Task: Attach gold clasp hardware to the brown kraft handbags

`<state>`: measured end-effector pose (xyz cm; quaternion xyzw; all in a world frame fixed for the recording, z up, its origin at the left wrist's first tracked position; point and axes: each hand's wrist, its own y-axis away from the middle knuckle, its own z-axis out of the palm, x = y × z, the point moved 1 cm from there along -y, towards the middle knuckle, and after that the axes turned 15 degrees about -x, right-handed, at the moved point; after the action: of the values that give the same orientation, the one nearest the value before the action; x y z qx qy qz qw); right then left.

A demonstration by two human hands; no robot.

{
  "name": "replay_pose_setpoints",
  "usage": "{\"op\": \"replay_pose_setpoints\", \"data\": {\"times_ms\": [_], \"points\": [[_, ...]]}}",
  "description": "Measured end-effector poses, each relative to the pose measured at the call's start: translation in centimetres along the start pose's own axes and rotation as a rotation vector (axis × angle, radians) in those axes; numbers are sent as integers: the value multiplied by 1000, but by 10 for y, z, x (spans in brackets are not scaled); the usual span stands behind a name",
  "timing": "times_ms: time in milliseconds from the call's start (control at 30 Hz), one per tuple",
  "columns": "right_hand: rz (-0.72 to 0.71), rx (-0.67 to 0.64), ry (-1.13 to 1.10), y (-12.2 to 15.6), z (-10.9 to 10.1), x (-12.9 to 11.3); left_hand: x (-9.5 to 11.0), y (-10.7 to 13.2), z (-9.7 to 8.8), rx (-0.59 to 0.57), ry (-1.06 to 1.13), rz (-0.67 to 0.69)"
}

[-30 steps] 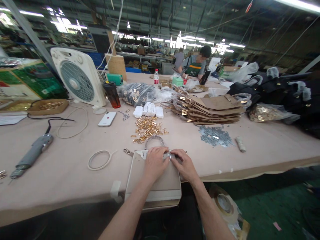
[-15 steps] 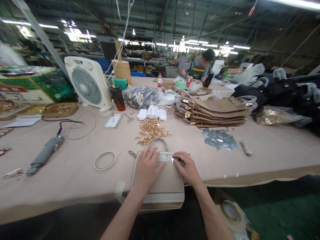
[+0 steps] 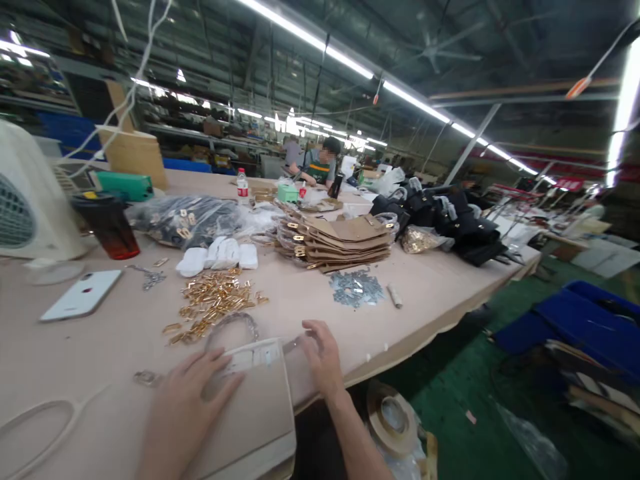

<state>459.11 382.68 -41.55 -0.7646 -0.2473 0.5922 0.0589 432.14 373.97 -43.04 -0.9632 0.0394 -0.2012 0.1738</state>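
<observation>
A beige handbag [image 3: 250, 420] lies flat at the near edge of the table [image 3: 430, 293], its handle wrapped in clear plastic. My left hand [image 3: 185, 410] rests flat on the bag's front, fingers stretched out. My right hand [image 3: 320, 357] is at the bag's upper right corner, fingers curled against a strap wrapped in clear film. A pile of small gold metal fittings [image 3: 213, 303] lies just beyond the bag. Motion blurs both hands somewhat.
A white phone [image 3: 83, 295], a dark cup [image 3: 107, 227], a white fan [image 3: 30, 200], white pads [image 3: 217, 255], a stack of brown bag panels [image 3: 337, 240], grey metal pieces [image 3: 356, 288] and black bags [image 3: 450, 223] lie on the table. A person sits at the far end. Blue crates [image 3: 575, 323] stand on the green floor.
The view has swung right and nearer the table. My left hand has slid down and left over the bag. My right hand has shifted to the bag's upper right corner.
</observation>
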Motion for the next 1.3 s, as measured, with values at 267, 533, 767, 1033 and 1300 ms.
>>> {"op": "replay_pose_setpoints", "data": {"times_ms": [267, 533, 767, 1033, 1300], "points": [[216, 317, 277, -30, -119, 79, -1, -1, 0, -34, -31, -9], [222, 141, 500, -62, -143, 108, -3, 1, 0, -8, -8, -16], [202, 121, 536, -57, -136, 98, -6, 3, -2, -5, 47, -26], [105, -25, 333, -33, -88, 67, 10, 14, -21, -80, 129, -124], [12, -212, 25, -3, 30, -3, 16, 22, -28, -62, 197, -178]]}}
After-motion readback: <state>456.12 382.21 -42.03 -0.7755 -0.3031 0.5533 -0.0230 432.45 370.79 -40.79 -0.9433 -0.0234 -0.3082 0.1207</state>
